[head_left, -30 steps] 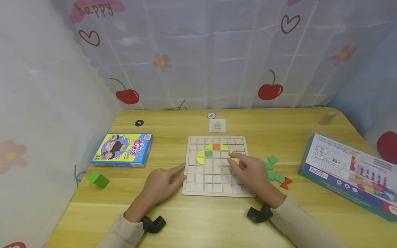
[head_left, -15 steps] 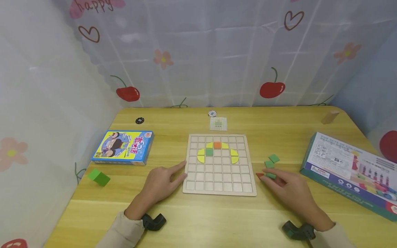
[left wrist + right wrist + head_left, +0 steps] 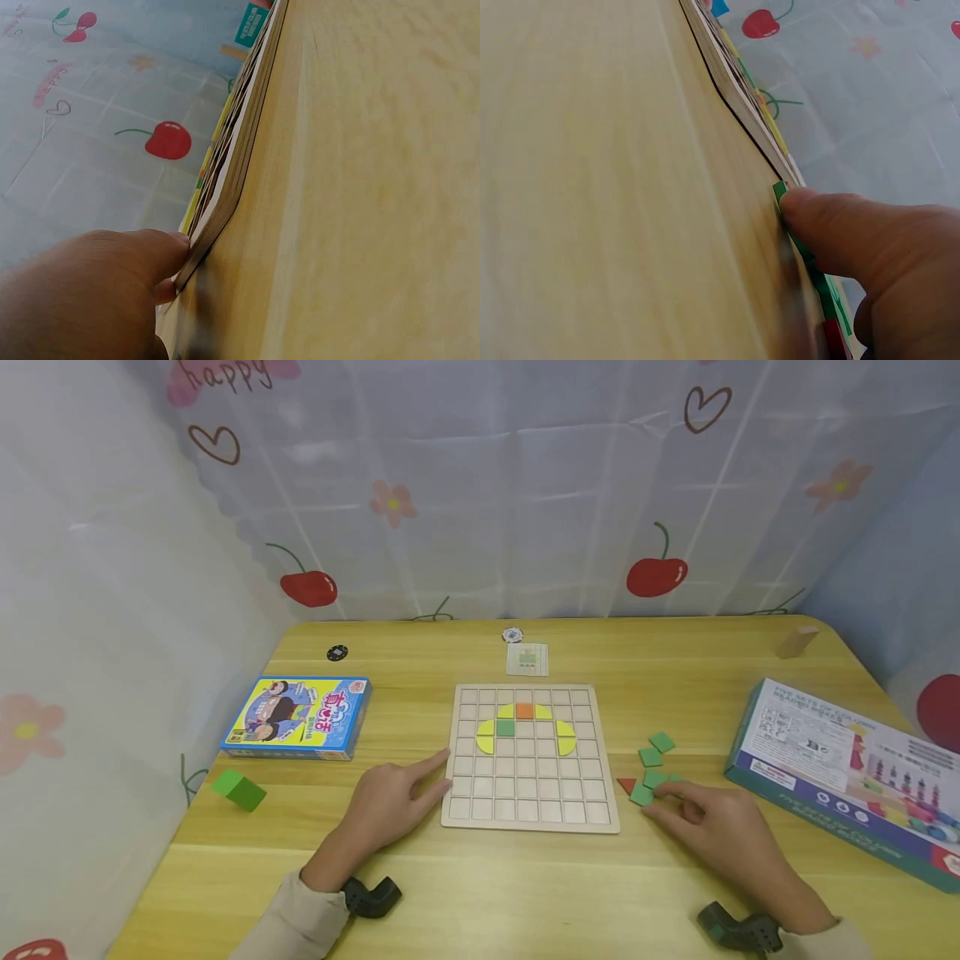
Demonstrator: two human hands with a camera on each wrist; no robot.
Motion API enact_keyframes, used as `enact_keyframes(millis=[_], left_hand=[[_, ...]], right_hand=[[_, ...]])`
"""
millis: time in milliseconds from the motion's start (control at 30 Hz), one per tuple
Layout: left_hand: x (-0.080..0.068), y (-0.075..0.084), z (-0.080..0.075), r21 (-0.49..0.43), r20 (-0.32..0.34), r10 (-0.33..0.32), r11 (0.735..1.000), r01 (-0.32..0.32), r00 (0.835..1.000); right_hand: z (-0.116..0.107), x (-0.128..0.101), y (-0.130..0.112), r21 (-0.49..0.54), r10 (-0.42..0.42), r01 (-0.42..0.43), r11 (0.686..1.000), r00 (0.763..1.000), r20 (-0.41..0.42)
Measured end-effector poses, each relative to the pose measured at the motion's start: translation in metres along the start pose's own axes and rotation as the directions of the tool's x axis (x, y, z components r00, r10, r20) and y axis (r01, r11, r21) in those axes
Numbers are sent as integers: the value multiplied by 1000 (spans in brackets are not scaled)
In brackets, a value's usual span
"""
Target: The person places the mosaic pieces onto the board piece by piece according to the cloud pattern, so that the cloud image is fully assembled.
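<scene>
Grid board [image 3: 529,793]: one, wooden, flat on the tabletop [image 3: 480,893], between the two hands.
Pieces on board: four yellow curved pieces [image 3: 486,737], one orange square [image 3: 524,711], one green square [image 3: 506,727], grouped in the upper rows.
Loose green tiles [image 3: 662,742]: four counted, right of the board; a fifth may lie under the fingers, cannot tell.
Red piece [image 3: 626,785]: one, just beside the nearest green tile [image 3: 642,794].
Left hand [image 3: 390,806]: one, fingers relaxed and extended, holding nothing; fingertip touches the board's left edge, confirmed in the left wrist view [image 3: 97,292].
Right hand [image 3: 720,831]: one, flat on the tabletop, fingers straight; fingertips press on the green tiles right of the board, a fingertip on a tile's edge in the right wrist view [image 3: 877,247].
Blue and yellow box [image 3: 297,717]: one, left of the board.
Green block [image 3: 237,789]: one, near the left tabletop edge.
Large box [image 3: 847,772]: one, far right.
Card [image 3: 527,659]: one, behind the board.
Round tokens: two, one black [image 3: 337,652], one white [image 3: 512,635].
Wooden block [image 3: 797,642]: one, far right corner.
</scene>
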State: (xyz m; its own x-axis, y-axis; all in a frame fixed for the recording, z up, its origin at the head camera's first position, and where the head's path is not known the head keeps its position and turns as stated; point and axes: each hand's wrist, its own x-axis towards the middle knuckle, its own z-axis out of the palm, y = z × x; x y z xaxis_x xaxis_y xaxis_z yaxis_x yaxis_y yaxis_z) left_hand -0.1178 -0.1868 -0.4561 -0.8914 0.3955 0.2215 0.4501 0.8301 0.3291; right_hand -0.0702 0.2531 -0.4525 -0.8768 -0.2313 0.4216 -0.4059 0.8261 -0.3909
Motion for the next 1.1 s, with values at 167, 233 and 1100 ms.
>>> enact_keyframes(millis=[167, 233, 1100], left_hand=[[0, 0, 0, 4, 0, 3, 1000, -3, 1000], [-1, 0, 0, 1, 0, 2, 1000, -2, 1000], [0, 1, -1, -13, -4, -1, 1000, 1, 1000]], right_hand=[[3, -1, -1, 16, 21, -21, 1000, 1000, 12], [3, -1, -2, 25, 29, -29, 999, 999, 29], [25, 37, -44, 182, -62, 26, 983, 979, 196]])
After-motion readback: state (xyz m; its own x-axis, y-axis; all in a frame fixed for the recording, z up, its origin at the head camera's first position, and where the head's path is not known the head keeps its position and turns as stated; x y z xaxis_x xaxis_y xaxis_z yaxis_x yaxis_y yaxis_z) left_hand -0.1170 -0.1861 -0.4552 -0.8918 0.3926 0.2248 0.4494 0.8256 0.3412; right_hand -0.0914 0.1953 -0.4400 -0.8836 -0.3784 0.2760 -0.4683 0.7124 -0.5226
